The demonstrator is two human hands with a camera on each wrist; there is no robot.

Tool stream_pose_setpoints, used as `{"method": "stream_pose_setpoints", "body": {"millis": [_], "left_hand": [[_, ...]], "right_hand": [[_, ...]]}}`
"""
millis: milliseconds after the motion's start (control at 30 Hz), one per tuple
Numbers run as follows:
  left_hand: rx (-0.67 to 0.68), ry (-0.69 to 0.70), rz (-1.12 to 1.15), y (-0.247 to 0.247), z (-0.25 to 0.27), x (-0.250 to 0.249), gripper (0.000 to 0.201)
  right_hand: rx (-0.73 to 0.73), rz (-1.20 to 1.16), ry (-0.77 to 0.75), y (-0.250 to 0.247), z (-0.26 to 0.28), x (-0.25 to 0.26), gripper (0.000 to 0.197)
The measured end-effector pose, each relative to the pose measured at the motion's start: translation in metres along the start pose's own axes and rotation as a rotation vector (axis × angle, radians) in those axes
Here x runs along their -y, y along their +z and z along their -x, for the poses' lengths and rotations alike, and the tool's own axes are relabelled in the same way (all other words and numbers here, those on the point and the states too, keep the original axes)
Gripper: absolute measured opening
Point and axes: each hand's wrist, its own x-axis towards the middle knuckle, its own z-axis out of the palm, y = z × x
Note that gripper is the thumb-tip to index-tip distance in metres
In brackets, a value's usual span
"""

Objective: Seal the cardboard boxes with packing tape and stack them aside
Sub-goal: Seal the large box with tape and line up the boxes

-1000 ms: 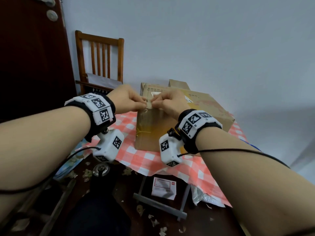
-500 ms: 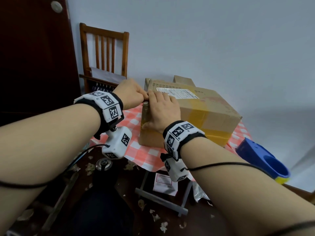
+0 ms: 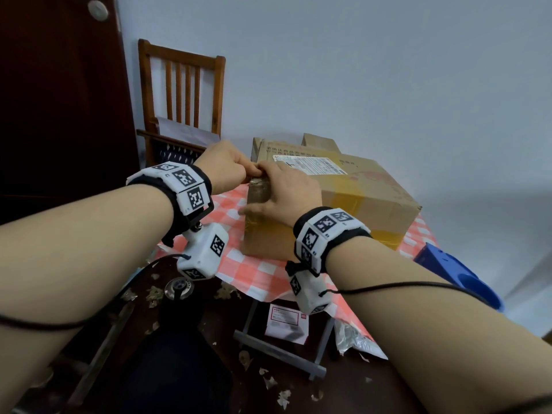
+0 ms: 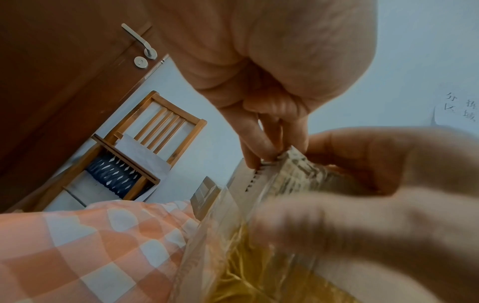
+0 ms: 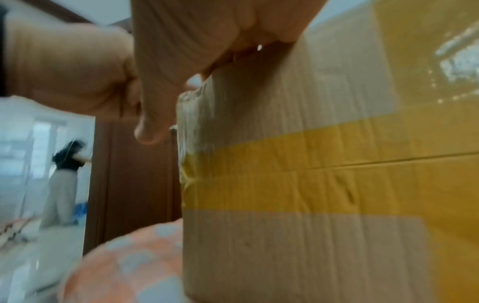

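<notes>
A brown cardboard box (image 3: 358, 198) with yellow tape bands (image 5: 311, 164) and a shipping label stands on the checked tablecloth (image 3: 254, 270). My left hand (image 3: 239, 168) is at the box's near top left corner. Its fingers (image 4: 269, 151) pinch the end of a crinkled clear tape strip (image 4: 293, 170) there. My right hand (image 3: 286, 189) lies flat over the same corner, palm on the top edge and thumb (image 5: 147, 127) down the near face, pressing the tape onto the cardboard. The tape under the palm is hidden.
A blue tape dispenser (image 3: 460, 276) lies at the table's right edge. A smaller box (image 3: 319, 141) stands behind the big one. A wooden chair (image 3: 182, 94) and a dark door (image 3: 59, 100) are at the left. Scraps litter the floor. A person (image 5: 64, 174) stands far off.
A second ago both hands pinched the tape at the box's near top edge. Since then my right hand has flattened over the corner, and the left still pinches the tape.
</notes>
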Motion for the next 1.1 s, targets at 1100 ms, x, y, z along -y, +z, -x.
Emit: {"method": "stream_pose_setpoints", "body": {"millis": [1100], "left_hand": [[0.034,0.064,-0.043,0.001,0.010,0.003,0.030]], "right_hand": [[0.042,-0.581,0.064,-0.018,-0.006,-0.026,0.044]]}}
